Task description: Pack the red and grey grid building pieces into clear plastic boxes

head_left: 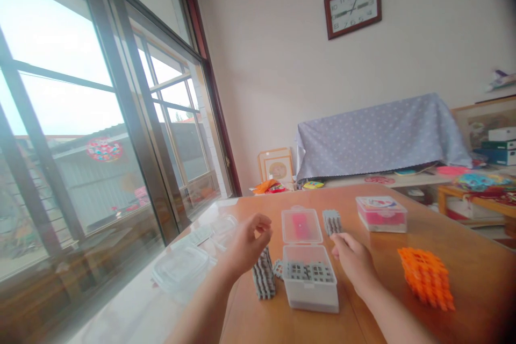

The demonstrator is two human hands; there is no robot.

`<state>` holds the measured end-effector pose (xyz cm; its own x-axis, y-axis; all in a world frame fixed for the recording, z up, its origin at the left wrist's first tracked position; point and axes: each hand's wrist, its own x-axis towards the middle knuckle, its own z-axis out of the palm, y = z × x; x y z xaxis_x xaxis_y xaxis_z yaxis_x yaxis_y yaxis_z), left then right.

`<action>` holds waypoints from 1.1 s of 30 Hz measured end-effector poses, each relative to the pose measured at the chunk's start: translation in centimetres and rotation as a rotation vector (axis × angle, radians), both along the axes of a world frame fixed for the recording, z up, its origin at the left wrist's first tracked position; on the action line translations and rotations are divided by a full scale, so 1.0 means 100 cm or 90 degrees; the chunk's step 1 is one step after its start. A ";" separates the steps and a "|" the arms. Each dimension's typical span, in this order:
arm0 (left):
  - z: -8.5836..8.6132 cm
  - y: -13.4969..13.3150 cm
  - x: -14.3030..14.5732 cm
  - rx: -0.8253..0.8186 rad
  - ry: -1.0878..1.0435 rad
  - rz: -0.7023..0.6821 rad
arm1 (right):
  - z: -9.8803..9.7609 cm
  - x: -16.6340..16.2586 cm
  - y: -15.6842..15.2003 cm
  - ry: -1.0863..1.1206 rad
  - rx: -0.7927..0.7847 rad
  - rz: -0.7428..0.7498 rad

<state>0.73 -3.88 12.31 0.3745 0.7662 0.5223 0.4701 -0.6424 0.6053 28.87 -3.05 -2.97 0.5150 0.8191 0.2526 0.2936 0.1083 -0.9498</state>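
My left hand hovers above and beside a tall stack of grey plastic lattice pieces. Its fingers are loosely curled, with a gap between thumb and fingertips and nothing visible in them. My right hand is by the right side of a clear plastic box, its fingertips close together near the foot of another grey stack. Whether they hold or touch anything is unclear. Grey lattice pieces lie inside the box. Its lid lies open behind it, with a pink patch showing.
A loose grey piece lies left of the box. An orange lattice stack stands at right, with a closed box with pink contents farther back. Clear plastic containers sit at left near the window.
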 end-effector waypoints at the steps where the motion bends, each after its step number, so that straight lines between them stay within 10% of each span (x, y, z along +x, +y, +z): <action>1: -0.007 0.002 -0.007 -0.006 -0.069 0.040 | 0.001 0.001 -0.001 0.001 0.000 0.000; 6: -0.067 0.019 -0.045 -0.054 -0.317 0.265 | 0.012 -0.005 -0.013 0.017 0.041 0.005; 11: -0.120 0.020 -0.056 -0.080 -0.360 0.311 | 0.037 -0.027 -0.050 -0.111 0.159 0.080; 20: -0.136 0.019 -0.053 -0.063 -0.294 0.166 | 0.048 -0.080 -0.083 -0.626 0.132 0.172; 33: -0.151 0.029 -0.053 -0.164 -0.295 0.169 | 0.054 -0.033 -0.080 -0.711 0.058 0.113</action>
<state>-4.60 -1.01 -2.84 -0.0705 0.9263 0.3701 0.2448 -0.3436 0.9067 25.53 -11.06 2.43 -0.1572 0.8128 0.5609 0.9454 0.2882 -0.1525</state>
